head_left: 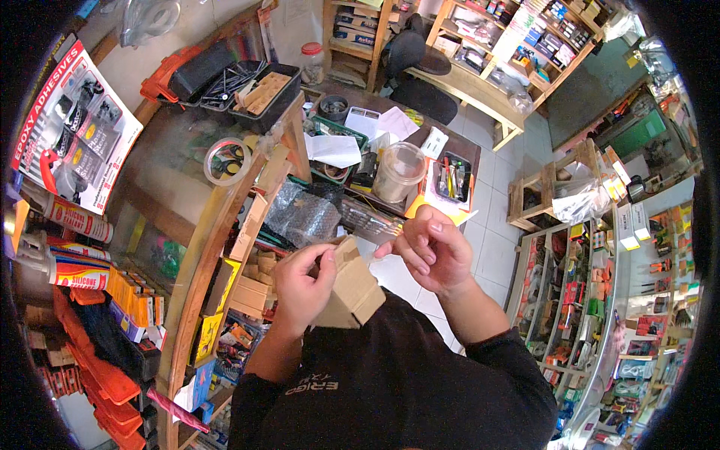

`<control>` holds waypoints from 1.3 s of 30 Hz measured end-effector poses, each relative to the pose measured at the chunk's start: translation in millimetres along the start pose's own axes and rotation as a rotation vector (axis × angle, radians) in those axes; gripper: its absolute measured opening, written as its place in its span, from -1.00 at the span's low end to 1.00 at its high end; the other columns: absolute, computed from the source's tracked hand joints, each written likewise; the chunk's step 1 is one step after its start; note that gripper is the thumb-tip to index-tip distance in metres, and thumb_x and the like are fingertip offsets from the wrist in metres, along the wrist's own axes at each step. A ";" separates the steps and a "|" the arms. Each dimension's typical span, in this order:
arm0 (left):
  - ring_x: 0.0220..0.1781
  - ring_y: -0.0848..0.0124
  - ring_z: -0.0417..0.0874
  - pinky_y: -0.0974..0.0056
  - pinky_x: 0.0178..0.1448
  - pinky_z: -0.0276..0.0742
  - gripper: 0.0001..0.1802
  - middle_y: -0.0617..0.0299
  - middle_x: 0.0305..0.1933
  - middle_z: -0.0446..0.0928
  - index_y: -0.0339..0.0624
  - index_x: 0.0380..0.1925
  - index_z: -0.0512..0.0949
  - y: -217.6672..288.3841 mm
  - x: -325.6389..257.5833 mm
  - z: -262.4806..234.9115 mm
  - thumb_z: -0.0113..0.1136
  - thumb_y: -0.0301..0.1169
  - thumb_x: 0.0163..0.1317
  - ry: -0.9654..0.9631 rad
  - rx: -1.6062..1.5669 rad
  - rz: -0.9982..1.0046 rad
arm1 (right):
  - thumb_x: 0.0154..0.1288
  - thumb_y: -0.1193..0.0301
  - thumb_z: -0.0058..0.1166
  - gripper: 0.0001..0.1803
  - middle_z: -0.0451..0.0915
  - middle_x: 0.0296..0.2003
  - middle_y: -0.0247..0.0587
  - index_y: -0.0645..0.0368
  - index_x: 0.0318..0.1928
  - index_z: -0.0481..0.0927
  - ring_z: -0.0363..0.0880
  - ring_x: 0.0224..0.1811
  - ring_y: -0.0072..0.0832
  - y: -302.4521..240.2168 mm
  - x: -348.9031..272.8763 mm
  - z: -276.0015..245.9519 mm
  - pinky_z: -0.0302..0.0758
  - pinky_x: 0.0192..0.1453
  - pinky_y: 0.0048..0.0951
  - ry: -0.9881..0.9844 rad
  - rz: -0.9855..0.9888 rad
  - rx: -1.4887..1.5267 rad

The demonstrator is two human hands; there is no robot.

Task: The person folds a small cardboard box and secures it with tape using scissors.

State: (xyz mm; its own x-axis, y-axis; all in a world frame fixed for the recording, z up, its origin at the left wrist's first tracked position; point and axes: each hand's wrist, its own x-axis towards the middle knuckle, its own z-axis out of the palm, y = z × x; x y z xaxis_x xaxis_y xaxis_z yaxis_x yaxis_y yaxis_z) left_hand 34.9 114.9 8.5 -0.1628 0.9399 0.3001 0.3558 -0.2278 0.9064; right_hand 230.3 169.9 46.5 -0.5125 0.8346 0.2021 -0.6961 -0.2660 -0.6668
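A small brown cardboard box (352,289) is tilted in front of my chest. My left hand (304,281) grips it at its upper left side, with the thumb lying near the top edge. To the right of the box, my right hand (436,251) is raised with its palm side partly showing. Its fingers are loosely curled and apart, and I see nothing between them. One fingertip points left toward the box without touching it. What lies inside the box, if anything, is hidden.
A glass-topped wooden counter (187,202) runs along my left, bearing a tape roll (227,161) and a black tray (264,97). Ahead, a clear plastic jar (397,172) and bubble wrap (304,214) crowd the desk. Stocked display shelves (559,300) stand on the right.
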 end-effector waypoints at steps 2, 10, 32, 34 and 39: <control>-0.43 0.39 0.60 0.36 -0.31 0.47 -0.79 0.12 -0.47 0.58 -0.26 -0.23 0.60 7.6 -2.1 -4.6 0.21 -0.47 0.10 -0.030 -0.056 -0.044 | 0.34 0.30 -0.12 -0.74 0.14 -0.76 -0.47 0.13 -0.48 0.33 0.14 -0.77 -0.64 6.8 0.8 2.6 0.47 0.02 -0.08 0.007 0.010 0.012; -0.41 0.33 0.61 0.34 -0.32 0.48 -0.79 0.15 -0.40 0.58 -0.19 -0.30 0.64 -0.5 -0.2 -21.7 0.33 -0.48 -0.01 -0.082 0.044 0.162 | 0.35 0.28 -0.15 -0.73 0.18 -0.74 -0.46 0.09 -0.49 0.29 0.17 -0.74 -0.64 39.7 11.9 7.5 0.45 0.08 -0.10 -0.039 0.081 -0.230; -0.41 0.26 0.62 0.28 -0.35 0.49 -0.87 0.16 -0.42 0.57 -0.21 -0.36 0.63 -30.6 14.0 -47.1 0.25 -0.45 0.06 0.133 0.355 0.072 | 0.18 0.44 0.18 -0.86 0.52 -0.38 -0.38 0.23 -0.30 0.54 0.42 -0.37 -0.68 106.0 67.5 -9.6 0.40 -0.30 -0.60 -0.069 0.254 -0.878; -0.41 0.27 0.62 0.28 -0.35 0.50 -0.86 0.17 -0.41 0.58 -0.19 -0.35 0.63 -31.6 15.3 -49.3 0.26 -0.43 0.06 0.132 0.398 0.066 | 0.23 0.49 0.13 -0.88 0.52 -0.36 -0.43 0.21 -0.25 0.50 0.41 -0.34 -0.75 110.3 70.8 -11.4 0.40 -0.30 -0.64 -0.103 0.257 -0.814; -0.41 0.29 0.62 0.31 -0.32 0.51 -0.85 0.18 -0.39 0.59 -0.14 -0.34 0.64 -29.6 16.8 -55.2 0.26 -0.38 0.07 0.155 0.464 -0.004 | 0.27 0.51 0.05 -0.93 0.52 -0.36 -0.40 0.19 -0.26 0.46 0.46 -0.31 -0.70 117.6 84.2 -18.2 0.40 -0.28 -0.65 -0.096 0.295 -0.698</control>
State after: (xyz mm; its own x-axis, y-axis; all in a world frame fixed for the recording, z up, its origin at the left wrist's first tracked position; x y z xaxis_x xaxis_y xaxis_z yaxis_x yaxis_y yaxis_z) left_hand -29.2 123.4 3.1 -0.2880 0.8835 0.3693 0.7216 -0.0533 0.6903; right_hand 114.4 217.7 -27.9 -0.6917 0.7220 -0.0150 -0.0601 -0.0783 -0.9951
